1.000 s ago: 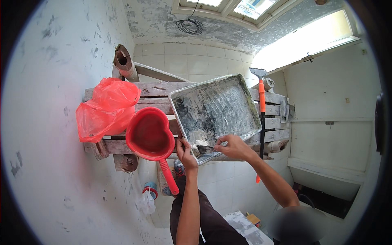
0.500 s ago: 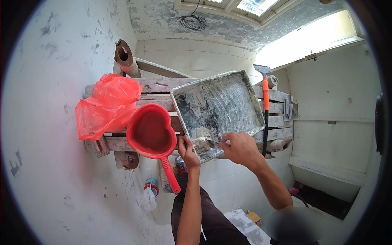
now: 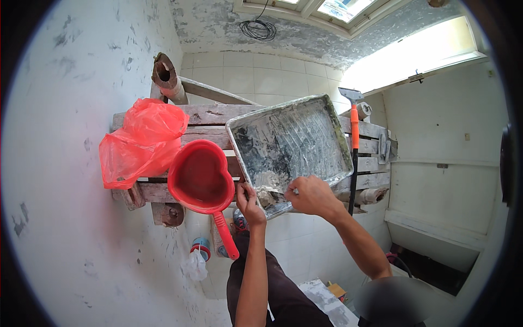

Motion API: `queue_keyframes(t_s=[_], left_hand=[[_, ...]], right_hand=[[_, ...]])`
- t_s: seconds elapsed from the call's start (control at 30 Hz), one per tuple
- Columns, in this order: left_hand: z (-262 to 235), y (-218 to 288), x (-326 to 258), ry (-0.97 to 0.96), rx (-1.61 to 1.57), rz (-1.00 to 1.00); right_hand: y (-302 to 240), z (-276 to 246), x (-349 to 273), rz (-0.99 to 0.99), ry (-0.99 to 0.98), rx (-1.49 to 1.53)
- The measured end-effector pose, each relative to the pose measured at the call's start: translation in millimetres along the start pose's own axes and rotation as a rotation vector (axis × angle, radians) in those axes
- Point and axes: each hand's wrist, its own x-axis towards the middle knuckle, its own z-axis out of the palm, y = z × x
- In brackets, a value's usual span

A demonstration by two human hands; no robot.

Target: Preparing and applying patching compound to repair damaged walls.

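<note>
A grey, plaster-smeared paint tray (image 3: 297, 139) with a ribbed bed sits tilted on the wooden slats. My left hand (image 3: 250, 204) is closed on its near left rim. A lump of pale wet plaster (image 3: 267, 197) lies in the tray's near left corner. Over that corner my right hand (image 3: 311, 195) is closed on a thin flat scraper, mostly hidden by the fingers, its edge at the plaster. Left of my left hand, a red heart-shaped dipper (image 3: 202, 177) rests on the slats, its handle pointing toward me.
A red plastic bag (image 3: 144, 144) lies at the left of the slatted wooden bench (image 3: 210, 115). A long-handled scraper with an orange grip (image 3: 354, 128) leans right of the tray, near flat metal blades (image 3: 385, 148). Below hangs a white bag beside a blue container (image 3: 201, 245).
My right hand has moved slightly left and toward the plaster corner with the scraper. The left hand keeps its hold on the tray rim.
</note>
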Motion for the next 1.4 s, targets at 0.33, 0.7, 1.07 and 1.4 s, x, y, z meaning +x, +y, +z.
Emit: queue_keyframes(t_s=[0.33,0.7,1.07,1.4], left_hand=[[0.8,1.2,-1.2,-0.011,0.034,0.015],[-0.4,-2.0,-1.7,-0.019,0.060,0.018],[0.4,-3.7,-3.7,-0.023,0.056,-0.030],[-4.5,-4.6,-1.3,-0.050,0.039,-0.011]], right_hand=[[64.4,-35.3,27.7,0.180,-0.274,0.158],[64.2,19.1,40.0,0.128,-0.397,0.465],[-2.1,29.9,-39.0,-0.140,0.015,-0.020],[-16.6,-7.0,-5.1,-0.045,0.203,0.026]])
